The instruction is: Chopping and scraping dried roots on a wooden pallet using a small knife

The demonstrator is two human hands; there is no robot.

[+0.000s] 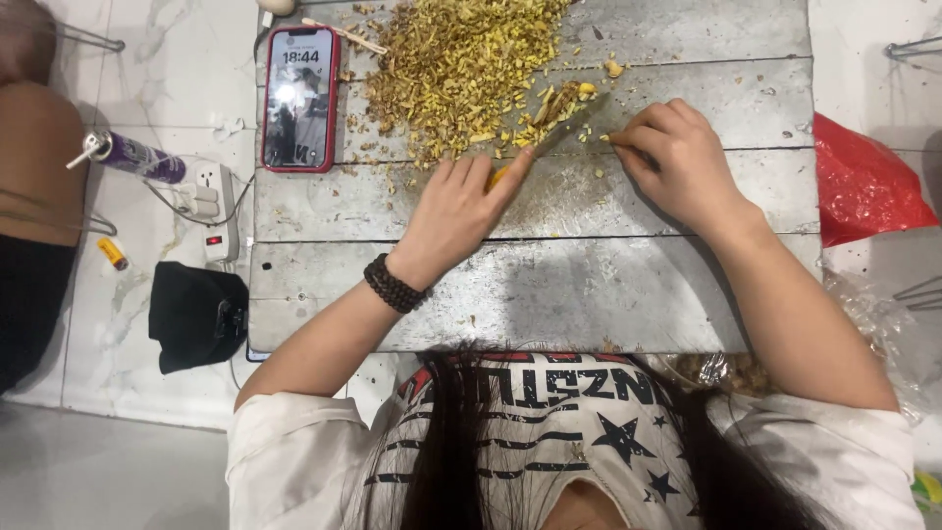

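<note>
A: We see the left hand (453,208) lying low on the table (549,285), fingers (469,175) pressed together around a yellow-handled knife (530,157). Only a sliver of the handle shows at the fingertips, and the thin blade angles up toward the pile.

B: And the right hand (677,162)? We make it curled, fingers (638,135) pinching something small at the tips, though we cannot tell what.

A: Agreed. Between the hands sits a small clump of yellow sticks (561,101), short and fibrous, touching the blade's far end.

B: Beyond them we have the big heap of chopped bits (456,64), dry, shredded, yellow-brown, spread over the table's far planks.

A: The table itself looks like grey, weathered boards, rough and scuffed, with dark seams running across.

B: On the left wrist we note a bracelet (394,285) of dark round beads.

A: Left of the heap lies a phone (299,98) in a glossy red case, flat, screen lit.

B: On the pale marble floor we see a white power strip (218,211), a black cloth (196,316), and a purple tube (137,157). Off to the right, a crumpled red plastic bag (863,186).
</note>
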